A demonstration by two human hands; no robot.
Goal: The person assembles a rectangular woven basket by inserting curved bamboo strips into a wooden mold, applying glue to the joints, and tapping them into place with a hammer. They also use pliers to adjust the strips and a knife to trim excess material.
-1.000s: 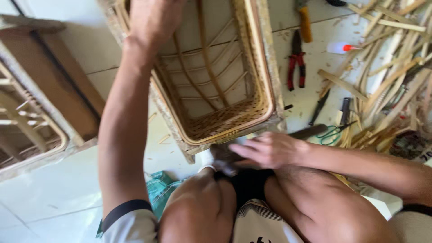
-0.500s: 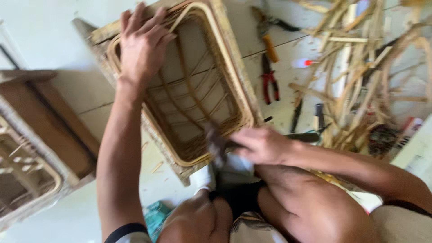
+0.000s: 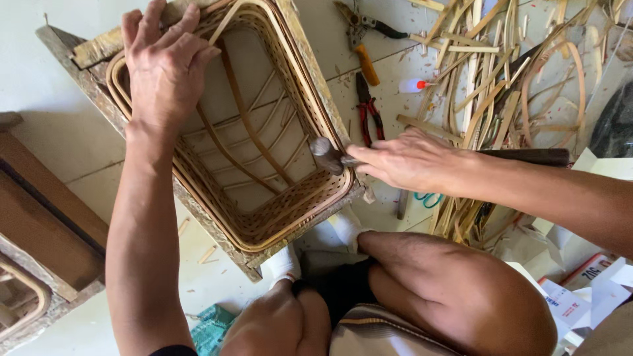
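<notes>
The left hand (image 3: 165, 62) lies flat and open on the far rim of the rattan basket (image 3: 264, 217), at about eleven o'clock, pressing it into its wooden frame (image 3: 86, 49) on the floor (image 3: 46, 112). The right hand (image 3: 409, 161) is clenched round a hammer (image 3: 328, 153) whose head sits at the basket's near rim, at three o'clock. A glancing blow there could crack the thin cane, since the head is just beside the weave, or the basket could jump if the flat hand slips.
</notes>
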